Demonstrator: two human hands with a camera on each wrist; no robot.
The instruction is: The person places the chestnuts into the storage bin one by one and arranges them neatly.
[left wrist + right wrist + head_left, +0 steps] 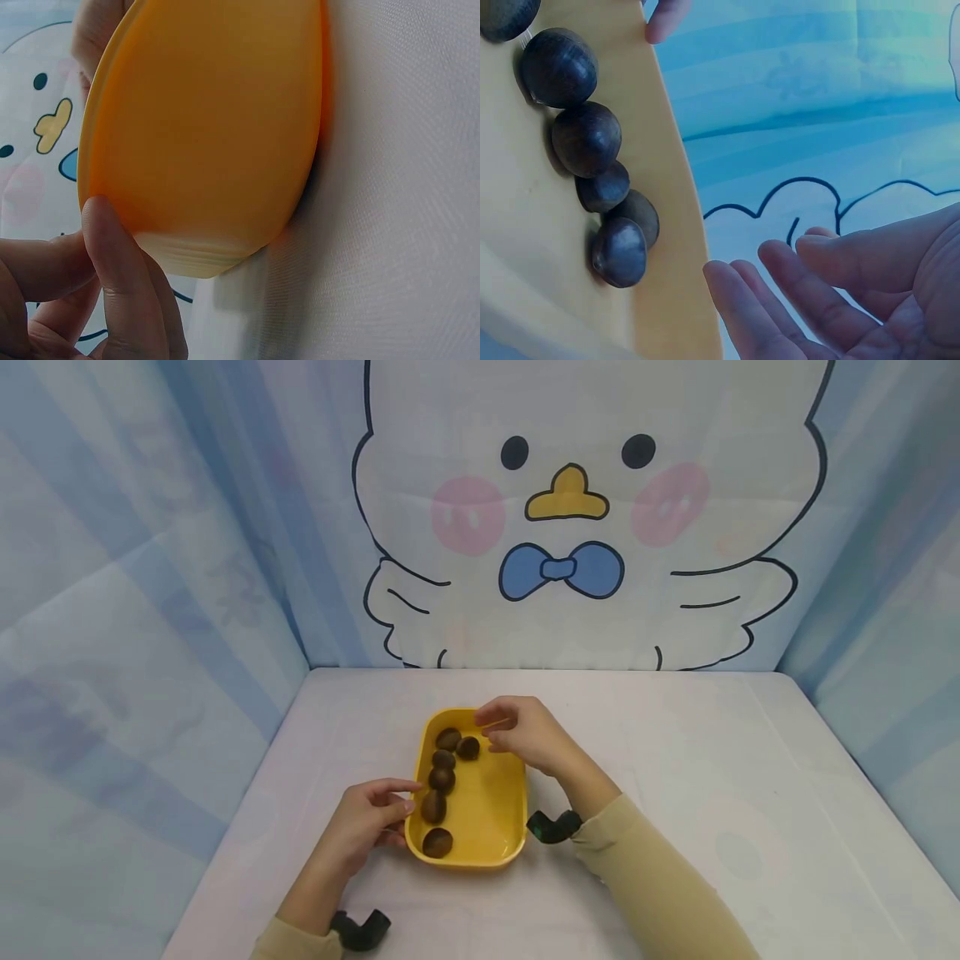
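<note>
A yellow rectangular tray [487, 810] sits on the table. Several glossy dark brown chestnuts [442, 778] lie in it, mostly in a row down its left side, one of them a little right of the row at the far end. My left hand [363, 818] is at the tray's left wall, and in the left wrist view a fingertip [99, 217] touches the rim. Over the far right corner, my right hand [528, 735] hovers with relaxed, slightly bent fingers. The right wrist view shows nothing between the fingers and thumb of that hand.
A white cloth covers the table [675, 793]. Behind it hangs a curtain [562, 635] printed with a cartoon bird, and striped blue curtains [150, 610] enclose the sides. Each wrist wears a black camera mount [553, 827].
</note>
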